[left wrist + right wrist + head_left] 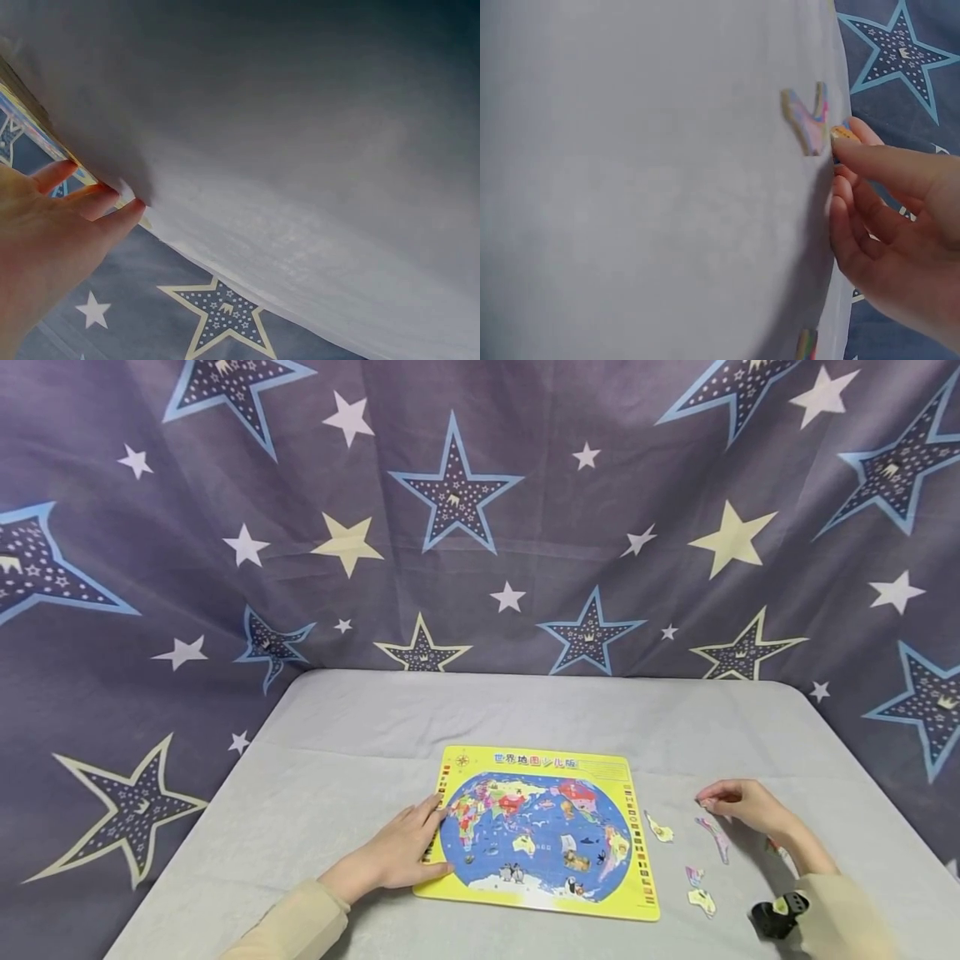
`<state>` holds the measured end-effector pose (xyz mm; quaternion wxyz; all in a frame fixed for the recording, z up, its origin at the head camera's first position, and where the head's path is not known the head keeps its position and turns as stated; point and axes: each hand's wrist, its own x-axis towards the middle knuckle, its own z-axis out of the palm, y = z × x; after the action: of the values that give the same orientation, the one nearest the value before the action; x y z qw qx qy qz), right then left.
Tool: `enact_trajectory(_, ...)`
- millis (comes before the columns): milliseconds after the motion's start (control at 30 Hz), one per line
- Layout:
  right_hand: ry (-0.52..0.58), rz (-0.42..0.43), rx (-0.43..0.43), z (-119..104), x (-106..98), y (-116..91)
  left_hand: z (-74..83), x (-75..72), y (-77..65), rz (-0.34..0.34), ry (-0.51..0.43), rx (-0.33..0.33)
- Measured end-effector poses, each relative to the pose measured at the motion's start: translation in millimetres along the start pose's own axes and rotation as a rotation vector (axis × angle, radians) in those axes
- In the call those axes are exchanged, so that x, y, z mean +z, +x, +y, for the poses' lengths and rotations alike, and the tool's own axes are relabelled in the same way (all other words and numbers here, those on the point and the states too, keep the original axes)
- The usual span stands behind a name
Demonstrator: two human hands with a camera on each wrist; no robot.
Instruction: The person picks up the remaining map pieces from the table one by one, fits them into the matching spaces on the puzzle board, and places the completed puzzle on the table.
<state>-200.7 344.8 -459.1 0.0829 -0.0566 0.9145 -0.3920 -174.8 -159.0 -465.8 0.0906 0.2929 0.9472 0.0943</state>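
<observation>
Left sleeve, beige point(292, 922): worn on the arm behind the left hand.
Left hand point(408, 847): relaxed, fingers extended; laid against the left edge of the board, with the thumb set over its yellow border.
World-map board point(495, 847), yellow-bordered, blue-centred: laid flat just right of the left hand, by which its edge is touched; well left of the right hand.
Pale yellow-green piece point(660, 829): placed just off the board, left of the right hand.
Small pink-purple piece point(695, 876) and pale yellow piece point(702, 902): set close together, left of the right hand and nearer the person.
Long pink piece point(716, 841): laid just below the right hand, toward the person.
Right hand point(742, 803): fingers curled; a small piece, partly orange point(844, 134), is pinched between thumb and fingertips, the rest of it being covered.
Reddish piece point(776, 847): partly hidden by the right forearm.
Black object point(778, 917): seen beside the right sleeve point(843, 914), behind the hand.
Grey cloth point(375, 718): spread beneath both hands.
Starred curtain point(480, 581): hung beyond both hands.
</observation>
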Motion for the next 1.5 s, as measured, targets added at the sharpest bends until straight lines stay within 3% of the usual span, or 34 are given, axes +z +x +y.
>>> enact_trajectory(367,0.022,-0.01,-0.002,-3,1,-2,1.5,-2.1,-0.4,-0.002,-0.001,0.002)
enact_trajectory(733,0.067,-0.018,-0.02,-20,9,0,1.1,-2.2,-0.9,-0.001,0.001,0.002)
enact_trajectory(1267,0.041,-0.018,-0.078,-44,25,6,1.6,-2.6,-1.0,0.008,0.012,0.004)
enact_trajectory(1500,0.104,-0.066,-0.133,-49,30,9,2.1,-3.0,-0.9,0.021,0.019,0.016)
